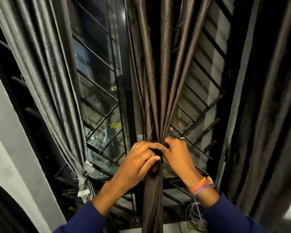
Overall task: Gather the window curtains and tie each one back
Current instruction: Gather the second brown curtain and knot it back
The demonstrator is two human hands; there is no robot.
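A dark brown curtain (158, 73) hangs in the middle of the window, bunched into a narrow bundle at hand height. My left hand (139, 158) grips the bundle from the left, fingers curled round the fabric. My right hand (176, 152) pinches the same gathered spot from the right. Below my hands the curtain falls straight as a thin column. A grey curtain (45, 78) at the left is gathered and bound by a pale knotted tie (86, 175). Another dark curtain (265, 115) hangs loose at the far right.
Behind the curtains is a window with a black metal grille (104, 121) of slanted bars. A coil of wire (194, 217) lies on the sill under my right wrist. A pale wall (12, 157) runs along the left.
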